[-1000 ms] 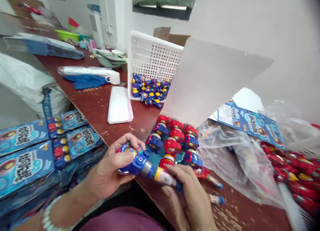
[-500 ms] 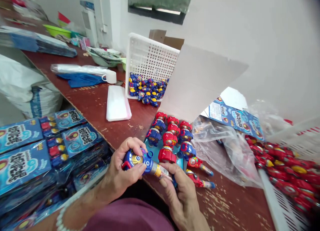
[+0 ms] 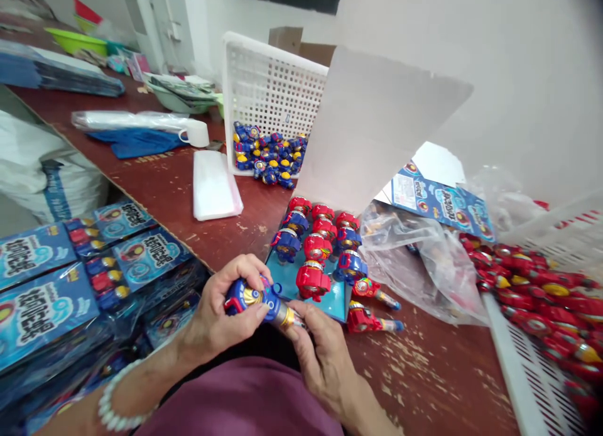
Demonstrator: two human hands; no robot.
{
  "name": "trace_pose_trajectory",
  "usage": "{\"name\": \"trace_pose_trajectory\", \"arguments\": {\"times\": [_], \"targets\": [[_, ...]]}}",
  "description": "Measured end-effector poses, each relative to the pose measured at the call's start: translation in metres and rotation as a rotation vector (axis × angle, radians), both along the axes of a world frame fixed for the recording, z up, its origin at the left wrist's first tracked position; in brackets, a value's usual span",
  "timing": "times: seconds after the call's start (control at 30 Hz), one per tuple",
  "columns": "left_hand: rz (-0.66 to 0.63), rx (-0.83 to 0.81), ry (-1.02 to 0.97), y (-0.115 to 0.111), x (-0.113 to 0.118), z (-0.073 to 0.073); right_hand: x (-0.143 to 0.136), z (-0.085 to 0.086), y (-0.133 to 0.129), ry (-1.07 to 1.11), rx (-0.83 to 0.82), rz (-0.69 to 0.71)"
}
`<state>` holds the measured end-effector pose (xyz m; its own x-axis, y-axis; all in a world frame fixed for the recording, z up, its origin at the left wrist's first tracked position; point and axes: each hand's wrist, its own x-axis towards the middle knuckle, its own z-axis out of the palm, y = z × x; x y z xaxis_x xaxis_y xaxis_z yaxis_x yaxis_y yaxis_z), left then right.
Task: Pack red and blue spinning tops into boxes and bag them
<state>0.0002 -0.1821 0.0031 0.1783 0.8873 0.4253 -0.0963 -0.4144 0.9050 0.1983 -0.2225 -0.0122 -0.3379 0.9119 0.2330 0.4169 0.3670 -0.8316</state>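
Head view: left hand clasps a blue toy; right hand pinches its tube, far end hidden beneath that hand.

held toy: blue, red, gold | tabletop: reddish brown, pale flecks | mug: white

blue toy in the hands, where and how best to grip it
Probably by its round head, from the left: it is the broad end, giving most to wrap, and the left hand holds it there. The slim tube points right, partly hidden by the right hand.
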Motion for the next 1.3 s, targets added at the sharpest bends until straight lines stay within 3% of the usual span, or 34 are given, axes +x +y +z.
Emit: {"name": "trace_pose_trajectory", "arguments": {"times": [0.03,0.1,0.3,0.37,0.43,0.53,0.57,0.6,0.7,0.73,0.77,0.87,0.9,0.93,1.03,1.1,1.17,1.3], "targets": [[-0.014,-0.035,-0.024,0.001,0.0,-0.002,0.0,-0.001,-0.002,-0.036,0.048,-0.013],[-0.039,-0.038,-0.037,0.001,0.0,-0.004,-0.001,-0.001,-0.004,-0.031,-0.046,0.0],[-0.126,0.153,0.088,0.0,0.0,0.005,0.004,-0.001,0.007,0.623,-0.915,0.332],[-0.128,0.15,0.09,0.002,-0.001,0.006,0.004,0.0,0.007,0.646,-1.025,0.345],[-0.108,0.141,0.096,0.004,-0.003,0.003,0.003,0.001,0.002,0.476,-0.806,0.232],[-0.107,0.089,0.085,0.008,-0.006,-0.001,-0.001,-0.002,-0.007,0.16,-0.213,-0.034],[-0.116,0.074,0.07,0.009,-0.007,-0.001,-0.002,-0.004,-0.009,0.138,-0.165,-0.067],[-0.131,0.067,0.052,0.01,-0.008,-0.001,-0.004,-0.006,-0.008,0.186,-0.235,-0.052],[-0.163,0.096,0.051,0.011,-0.01,-0.001,-0.005,-0.011,-0.001,0.503,-0.794,0.214],[-0.162,0.11,0.063,0.011,-0.01,-0.001,-0.005,-0.01,0.002,0.563,-0.876,0.262],[-0.155,0.114,0.079,0.012,-0.011,-0.001,-0.005,-0.009,0.004,0.551,-0.846,0.249],[-0.149,0.077,0.086,0.012,-0.011,-0.003,-0.008,-0.005,0.001,0.252,-0.374,-0.001],[-0.167,0.057,0.069,0.012,-0.011,-0.004,-0.01,-0.005,-0.002,0.19,-0.301,-0.033],[-0.196,0.042,0.049,0.012,-0.011,-0.004,-0.012,-0.007,-0.004,0.211,-0.333,-0.006],[-0.289,0.025,0.013,0.011,-0.013,0.0,-0.02,-0.015,-0.008,0.597,-0.778,0.246],[-0.309,0.015,0.041,0.013,-0.016,0.002,-0.024,-0.021,-0.007,0.771,-0.923,0.32],[-0.304,0.005,0.081,0.016,-0.018,0.003,-0.025,-0.023,-0.005,0.634,-0.787,0.237],[-0.285,-0.002,0.107,0.019,-0.018,-0.002,-0.024,-0.022,-0.006,0.111,-0.272,-0.011]]}}
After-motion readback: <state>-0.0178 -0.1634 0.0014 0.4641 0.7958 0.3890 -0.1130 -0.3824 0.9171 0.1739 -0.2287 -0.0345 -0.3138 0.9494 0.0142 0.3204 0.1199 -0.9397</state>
